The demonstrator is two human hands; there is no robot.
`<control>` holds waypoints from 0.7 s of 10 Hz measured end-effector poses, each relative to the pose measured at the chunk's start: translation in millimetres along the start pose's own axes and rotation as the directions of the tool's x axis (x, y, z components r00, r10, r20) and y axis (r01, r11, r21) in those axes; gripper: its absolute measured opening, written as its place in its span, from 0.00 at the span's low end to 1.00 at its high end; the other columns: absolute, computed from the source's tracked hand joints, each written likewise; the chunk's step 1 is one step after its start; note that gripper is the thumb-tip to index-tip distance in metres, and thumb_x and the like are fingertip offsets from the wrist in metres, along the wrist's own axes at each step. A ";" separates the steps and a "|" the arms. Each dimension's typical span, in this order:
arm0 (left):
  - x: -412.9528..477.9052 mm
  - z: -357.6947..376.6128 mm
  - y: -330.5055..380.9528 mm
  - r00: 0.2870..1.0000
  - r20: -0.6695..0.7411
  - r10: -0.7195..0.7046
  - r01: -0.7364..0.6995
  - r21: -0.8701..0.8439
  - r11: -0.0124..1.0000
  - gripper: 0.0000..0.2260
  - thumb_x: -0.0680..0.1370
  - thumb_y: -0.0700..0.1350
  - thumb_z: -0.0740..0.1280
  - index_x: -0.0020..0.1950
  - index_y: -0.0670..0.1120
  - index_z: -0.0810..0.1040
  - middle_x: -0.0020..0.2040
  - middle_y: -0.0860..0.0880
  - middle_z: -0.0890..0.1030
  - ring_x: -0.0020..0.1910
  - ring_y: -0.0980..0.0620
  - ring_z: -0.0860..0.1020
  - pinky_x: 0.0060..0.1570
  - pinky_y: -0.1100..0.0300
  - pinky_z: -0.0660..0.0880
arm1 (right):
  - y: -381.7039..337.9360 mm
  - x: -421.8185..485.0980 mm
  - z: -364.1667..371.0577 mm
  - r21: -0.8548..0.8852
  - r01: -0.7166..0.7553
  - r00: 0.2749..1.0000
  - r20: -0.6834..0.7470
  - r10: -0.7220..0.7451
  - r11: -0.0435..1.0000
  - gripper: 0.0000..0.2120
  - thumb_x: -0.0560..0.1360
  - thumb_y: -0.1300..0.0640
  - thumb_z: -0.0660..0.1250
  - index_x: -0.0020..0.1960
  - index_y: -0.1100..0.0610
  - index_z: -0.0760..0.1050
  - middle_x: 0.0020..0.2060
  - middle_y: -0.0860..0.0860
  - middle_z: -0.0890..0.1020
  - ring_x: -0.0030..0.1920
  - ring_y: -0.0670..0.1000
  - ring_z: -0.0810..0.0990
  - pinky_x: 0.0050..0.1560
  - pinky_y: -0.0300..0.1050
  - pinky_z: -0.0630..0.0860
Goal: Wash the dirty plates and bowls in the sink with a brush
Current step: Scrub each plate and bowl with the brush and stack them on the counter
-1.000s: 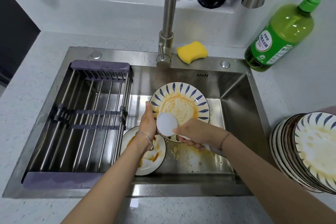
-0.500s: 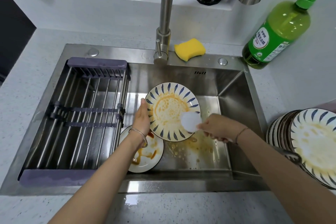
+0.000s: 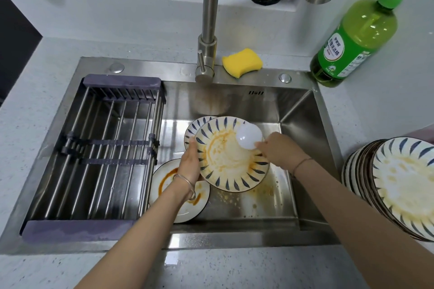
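Observation:
A blue-patterned plate (image 3: 225, 164) smeared with orange sauce is tilted over the steel sink (image 3: 305, 124). My left hand (image 3: 190, 164) grips its left rim. My right hand (image 3: 279, 151) holds a brush with a round white head (image 3: 249, 136) pressed on the plate's upper right part. Behind it peeks the rim of another patterned dish (image 3: 195, 126). A white plate (image 3: 187, 204) with sauce streaks lies on the sink floor under my left wrist. A stack of dirty patterned plates (image 3: 399, 185) leans on the counter at the right.
A steel drying rack (image 3: 105, 148) with purple ends fills the sink's left half. The faucet (image 3: 207, 30) rises behind the sink, with a yellow sponge (image 3: 242, 62) beside it. A green detergent bottle (image 3: 354, 37) stands at the back right. Jars line the rear shelf.
The brush head has swept from the plate's lower left edge across to its upper right. The plate is tilted flatter toward me, showing another patterned dish behind it.

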State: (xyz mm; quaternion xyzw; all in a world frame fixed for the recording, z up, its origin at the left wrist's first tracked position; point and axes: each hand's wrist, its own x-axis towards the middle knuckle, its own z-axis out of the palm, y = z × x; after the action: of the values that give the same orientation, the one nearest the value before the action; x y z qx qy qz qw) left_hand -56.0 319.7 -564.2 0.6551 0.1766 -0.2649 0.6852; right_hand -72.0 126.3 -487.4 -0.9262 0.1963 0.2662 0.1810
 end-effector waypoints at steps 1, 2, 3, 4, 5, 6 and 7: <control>-4.4 14.4 -1.5 0.998 0.038 -0.045 0.046 -0.008 0.999 0.22 0.83 0.61 0.47 0.53 0.54 0.78 0.46 0.50 0.84 0.46 0.53 0.82 0.42 0.57 0.79 | -20.3 1.5 12.0 0.061 0.100 0.994 -0.040 -0.098 0.993 0.17 0.83 0.52 0.54 0.52 0.61 0.77 0.43 0.57 0.78 0.46 0.56 0.79 0.48 0.46 0.74; -3.1 15.4 -1.9 0.997 0.036 -0.061 0.063 -0.056 0.996 0.24 0.82 0.61 0.48 0.57 0.50 0.79 0.45 0.51 0.84 0.47 0.51 0.82 0.45 0.57 0.79 | -22.7 -1.2 9.5 0.324 0.047 0.977 0.180 -0.111 0.945 0.19 0.81 0.49 0.57 0.36 0.58 0.73 0.28 0.51 0.73 0.26 0.47 0.69 0.28 0.36 0.68; 1.3 11.7 -5.8 0.995 0.037 -0.089 0.091 -0.053 0.994 0.26 0.82 0.61 0.48 0.62 0.49 0.78 0.51 0.48 0.84 0.51 0.50 0.82 0.45 0.57 0.79 | -14.9 7.1 -4.6 0.255 0.003 0.991 0.128 -0.037 0.967 0.19 0.81 0.50 0.58 0.34 0.56 0.70 0.29 0.49 0.71 0.27 0.45 0.68 0.27 0.35 0.65; 3.9 15.2 -5.0 0.996 0.030 -0.086 0.088 -0.077 0.993 0.25 0.82 0.62 0.48 0.59 0.50 0.78 0.46 0.50 0.84 0.46 0.51 0.82 0.39 0.58 0.79 | -15.1 13.4 -3.6 0.251 0.019 0.999 -0.032 -0.011 0.968 0.16 0.81 0.50 0.57 0.39 0.59 0.73 0.33 0.52 0.74 0.32 0.50 0.71 0.35 0.41 0.71; 3.0 20.5 0.6 0.994 0.043 -0.103 0.107 -0.121 0.987 0.23 0.82 0.62 0.49 0.53 0.51 0.78 0.40 0.51 0.84 0.42 0.51 0.82 0.41 0.56 0.79 | -29.7 5.6 11.8 0.299 0.123 0.992 -0.008 -0.126 0.946 0.19 0.81 0.49 0.58 0.37 0.59 0.74 0.29 0.52 0.74 0.29 0.51 0.71 0.36 0.44 0.73; 2.6 20.3 3.7 0.991 0.042 -0.125 0.130 -0.134 0.982 0.23 0.82 0.61 0.49 0.55 0.50 0.79 0.44 0.50 0.85 0.49 0.48 0.82 0.53 0.50 0.79 | -35.1 4.0 12.7 0.392 0.119 0.990 0.018 -0.137 0.912 0.21 0.81 0.49 0.58 0.34 0.58 0.73 0.25 0.51 0.72 0.24 0.49 0.68 0.29 0.40 0.67; 3.8 20.5 5.3 0.991 0.042 -0.128 0.133 -0.143 0.981 0.26 0.82 0.63 0.48 0.60 0.50 0.78 0.55 0.45 0.84 0.56 0.46 0.81 0.61 0.45 0.75 | -38.0 10.0 11.8 0.365 0.099 0.990 -0.131 -0.054 0.926 0.19 0.81 0.49 0.56 0.39 0.60 0.74 0.33 0.55 0.75 0.35 0.54 0.73 0.40 0.46 0.71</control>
State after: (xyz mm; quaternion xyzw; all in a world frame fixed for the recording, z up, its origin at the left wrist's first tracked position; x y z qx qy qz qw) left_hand -52.1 298.9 -560.5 0.5858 0.2267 -0.3064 0.7152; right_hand -51.6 161.4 -493.6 -0.8965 0.2169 0.1619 0.3507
